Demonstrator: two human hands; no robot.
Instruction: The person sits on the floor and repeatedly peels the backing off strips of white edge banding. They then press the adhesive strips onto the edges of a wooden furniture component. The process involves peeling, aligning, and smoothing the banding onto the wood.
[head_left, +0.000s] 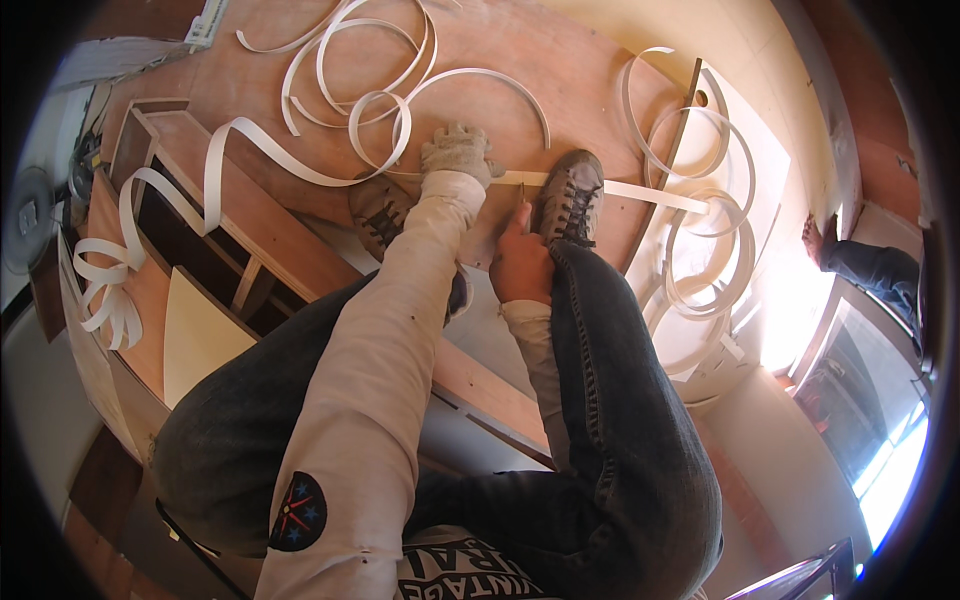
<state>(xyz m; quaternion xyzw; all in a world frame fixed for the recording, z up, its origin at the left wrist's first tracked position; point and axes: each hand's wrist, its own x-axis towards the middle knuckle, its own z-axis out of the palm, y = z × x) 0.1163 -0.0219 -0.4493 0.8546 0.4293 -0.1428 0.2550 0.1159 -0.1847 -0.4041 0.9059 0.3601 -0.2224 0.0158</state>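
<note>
A long white edging strip [640, 193] runs across a reddish-brown wooden panel [590, 95]. My left hand [458, 152], in a grey knit glove, is closed over the strip, its fingers curled. Just right of it, my bare right hand [520, 262] grips a thin pointed tool [522, 192]; its handle is hidden in the fist. One finger stretches along the tool, whose tip reaches the strip's near edge. My right shoe [572, 200] stands on the strip, while my left shoe [381, 214] is beside the gloved hand, partly behind the sleeve.
Loose strip coils [365, 55] lie beyond my hands, with more coils [715, 250] over a white board [745, 150] at right. An open wooden cabinet frame [190, 170] lies at left, a curled strip [110, 290] draped over it. Another person's leg [870, 268] shows far right.
</note>
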